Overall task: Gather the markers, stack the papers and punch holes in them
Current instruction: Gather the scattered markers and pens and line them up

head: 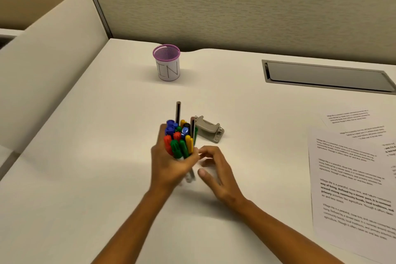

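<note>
Right now my left hand (169, 165) has its grip closed round a fat bundle of markers (179, 139), standing them upright with their lower ends near or on the surface (85, 178); I can't tell which. I hold them vertical, I think, so the ends can be tapped level before the bundle goes anywhere. The caps point up at me: blue, red, green, yellow and one black, all smooth glossy plastic, rounded at the tips. Two slimmer dark sticks, pens by the look of them, rise above the caps, one at the back and one at the right edge.

My right hand (214, 169) hovers just beside the bundle, its grip open and empty, fingers curled toward the markers as if to square them up or steady the loose side. Whether a fingertip touches the bundle is too blurred to say.

Just behind the markers sits the hole punch (209, 129), dull grey metal with a curved lever, resting flat and untouched. Farther back stands a pink mesh cup (166, 62), wrapped in white paper marked "IN", and it looks empty, so I judge it the place for the bundle. The papers (351, 178) lie well apart to my right, thin white printed sheets, overlapping askew and not yet stacked. A grey recessed panel (325, 76) is set into the pale matte surface beyond them.
</note>
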Available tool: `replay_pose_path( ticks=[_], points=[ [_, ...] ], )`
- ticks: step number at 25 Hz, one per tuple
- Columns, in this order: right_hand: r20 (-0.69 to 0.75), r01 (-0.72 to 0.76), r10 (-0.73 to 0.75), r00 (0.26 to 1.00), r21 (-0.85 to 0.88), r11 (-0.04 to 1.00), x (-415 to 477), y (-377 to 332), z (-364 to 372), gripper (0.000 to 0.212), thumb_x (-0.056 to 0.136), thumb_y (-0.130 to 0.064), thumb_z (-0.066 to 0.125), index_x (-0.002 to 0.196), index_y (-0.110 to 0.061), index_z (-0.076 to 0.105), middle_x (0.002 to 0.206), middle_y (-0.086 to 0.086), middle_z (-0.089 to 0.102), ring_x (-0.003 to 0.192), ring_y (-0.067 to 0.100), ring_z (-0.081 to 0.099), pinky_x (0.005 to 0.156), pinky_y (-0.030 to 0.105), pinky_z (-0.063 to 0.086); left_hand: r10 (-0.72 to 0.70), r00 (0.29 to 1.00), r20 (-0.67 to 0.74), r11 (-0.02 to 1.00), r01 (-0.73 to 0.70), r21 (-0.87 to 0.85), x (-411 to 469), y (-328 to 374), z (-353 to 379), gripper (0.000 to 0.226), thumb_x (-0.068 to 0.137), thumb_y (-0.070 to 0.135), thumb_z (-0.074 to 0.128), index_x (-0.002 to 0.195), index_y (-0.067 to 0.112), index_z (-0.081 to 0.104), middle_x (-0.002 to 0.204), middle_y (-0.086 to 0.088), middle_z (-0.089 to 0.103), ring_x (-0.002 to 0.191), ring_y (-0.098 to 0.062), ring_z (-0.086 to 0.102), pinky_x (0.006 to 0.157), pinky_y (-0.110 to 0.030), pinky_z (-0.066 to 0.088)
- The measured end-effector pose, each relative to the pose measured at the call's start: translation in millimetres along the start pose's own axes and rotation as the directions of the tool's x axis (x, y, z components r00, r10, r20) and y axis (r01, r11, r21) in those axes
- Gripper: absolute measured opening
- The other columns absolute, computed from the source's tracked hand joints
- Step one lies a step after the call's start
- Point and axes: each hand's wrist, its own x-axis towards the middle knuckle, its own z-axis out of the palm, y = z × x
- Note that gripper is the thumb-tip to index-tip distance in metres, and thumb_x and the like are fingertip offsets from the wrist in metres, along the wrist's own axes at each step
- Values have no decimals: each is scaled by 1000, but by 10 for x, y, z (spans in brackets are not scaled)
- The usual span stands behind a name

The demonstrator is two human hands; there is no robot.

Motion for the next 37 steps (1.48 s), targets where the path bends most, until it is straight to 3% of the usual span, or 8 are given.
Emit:
replay_pose_path(
  ticks=[3, 7, 9, 13, 17, 21, 27, 37],
  points=[
    [-122, -94, 91, 988, -16, 995, 28, 45, -25, 21, 91, -26, 52, 110, -16, 55, 108, 0, 60, 100, 16, 61, 84, 21, 47, -73, 997, -12, 950, 73, 305, 140, 32, -547, 48, 57, 26, 74, 95, 36, 45, 66, 12, 63, 53, -2, 62, 44, -9, 43],
    [-109, -108, 96, 989, -113, 988, 37, 78, 8, 13, 93, -23, 50, 99, -17, 59, 98, -5, 61, 94, 12, 59, 81, 16, 44, -381, 913, -149, 702, 390, 596, 214, -221, -1111, 58, 68, 24, 77, 114, 21, 43, 88, -4, 59, 74, -24, 58, 61, -28, 42],
    [-102, -86, 72, 992, -144, 986, 41, 90, 5, 12, 93, -21, 49, 95, -16, 60, 95, -6, 60, 92, 13, 59, 79, 15, 44, -453, 871, -189, 584, 450, 675, 203, -369, -1263, 59, 71, 24, 77, 117, 11, 43, 92, -11, 57, 76, -28, 54, 65, -34, 42],
    [-103, -70, 53, 993, -177, 982, 43, 100, -5, 12, 94, -19, 48, 90, -17, 59, 92, -7, 60, 89, 14, 59, 76, 16, 44, -513, 833, -206, 488, 480, 729, 146, -575, -1349, 58, 74, 23, 75, 118, 5, 42, 98, -19, 59, 78, -32, 53, 67, -37, 43],
    [-102, -81, 58, 993, -235, 969, 46, 129, -1, 12, 93, -10, 50, 86, -14, 59, 88, -5, 60, 84, 11, 58, 71, 13, 41, -448, 872, -197, 500, 427, 754, 155, -660, -1373, 57, 74, 28, 75, 116, 4, 44, 103, -18, 57, 82, -31, 52, 68, -38, 44],
    [-101, -80, 55, 993, -268, 960, 53, 148, -6, 14, 92, -3, 52, 83, -12, 59, 86, -4, 60, 81, 10, 58, 69, 14, 42, -391, 905, -170, 479, 357, 802, 142, -709, -1361, 70, 73, 49, 73, 117, 2, 46, 110, -16, 50, 97, -32, 53, 72, -42, 48],
    [-113, -80, 51, 992, -272, 959, 52, 148, -3, 14, 91, -2, 53, 82, -12, 59, 85, -3, 61, 80, 10, 58, 68, 16, 43, -256, 928, -270, 446, 361, 819, 78, -737, -1259, 79, 67, 59, 73, 110, -3, 50, 103, -22, 53, 91, -36, 53, 67, -44, 46],
    [-121, -76, 44, 992, -274, 959, 55, 161, 0, 15, 91, -3, 53, 82, -13, 60, 85, -4, 61, 80, 11, 59, 68, 20, 46, -197, 930, -311, 409, 366, 836, -35, -781, -1079, 105, 64, 71, 65, 139, 4, 35, 127, -21, 50, 113, -40, 51, 88, -50, 44]
  ],
)
